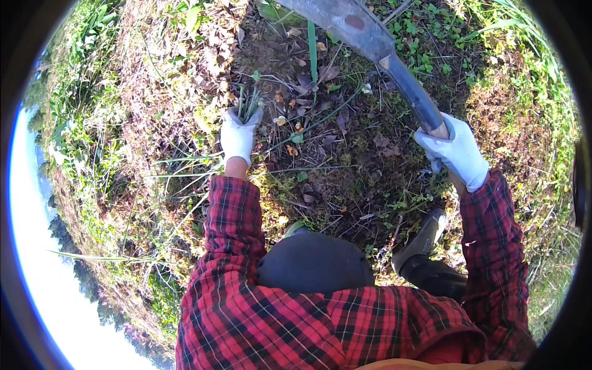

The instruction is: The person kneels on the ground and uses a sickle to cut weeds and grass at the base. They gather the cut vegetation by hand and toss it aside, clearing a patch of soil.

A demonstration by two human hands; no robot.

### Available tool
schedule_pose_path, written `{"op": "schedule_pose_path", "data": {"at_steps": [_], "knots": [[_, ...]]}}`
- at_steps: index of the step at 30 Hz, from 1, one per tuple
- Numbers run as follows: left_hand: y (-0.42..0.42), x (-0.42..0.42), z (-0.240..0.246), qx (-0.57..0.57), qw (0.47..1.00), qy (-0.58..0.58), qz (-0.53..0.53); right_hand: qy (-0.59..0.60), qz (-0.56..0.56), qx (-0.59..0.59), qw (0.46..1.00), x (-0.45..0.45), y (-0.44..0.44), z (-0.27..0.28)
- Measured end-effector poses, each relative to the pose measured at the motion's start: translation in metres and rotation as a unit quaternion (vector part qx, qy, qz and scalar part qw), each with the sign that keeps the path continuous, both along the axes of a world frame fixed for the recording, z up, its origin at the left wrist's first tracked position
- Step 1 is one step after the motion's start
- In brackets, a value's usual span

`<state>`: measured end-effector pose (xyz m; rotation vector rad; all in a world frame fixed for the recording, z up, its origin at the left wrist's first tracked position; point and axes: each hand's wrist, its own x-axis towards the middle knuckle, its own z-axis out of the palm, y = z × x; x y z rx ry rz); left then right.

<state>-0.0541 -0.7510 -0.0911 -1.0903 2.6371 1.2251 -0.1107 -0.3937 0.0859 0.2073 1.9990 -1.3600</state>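
My left hand (239, 136), in a white work glove with grey fingertips, is closed around a small bunch of green plant stems (250, 102). Their ends stick out past the fingers, close over the leaf-strewn ground. Long grass-like blades (187, 175) spread out to the left by that wrist; whether they belong to the bunch, I cannot tell. In a matching glove, my right hand (455, 150) grips the handle of a billhook or machete. Its dark metal socket (415, 95) leads up to a broad, worn blade (344, 25), which runs out of view at the top.
Dry leaves and moss cover the shaded soil (333, 134). A single upright green blade (312, 53) stands near the tool. Low clover-like plants (428, 27) grow at the upper right, taller grass (532, 51) beyond. My boot (421, 240) rests on the ground below my right hand.
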Motion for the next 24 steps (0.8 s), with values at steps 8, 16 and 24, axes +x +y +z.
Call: {"op": "schedule_pose_path", "data": {"at_steps": [8, 16, 24], "knots": [[0.006, 0.003, -0.005, -0.220, 0.959, -0.114, -0.139, 0.096, 0.064, -0.114, 0.987, -0.044, -0.046, -0.007], [0.020, 0.067, 0.029, -0.228, 0.926, -0.060, -0.295, -0.073, 0.226, 0.132, 0.962, 0.050, 0.058, -0.069], [0.033, 0.111, 0.043, -0.259, 0.865, 0.062, -0.425, -0.090, 0.119, 0.122, 0.981, 0.009, 0.090, 0.007]]}}
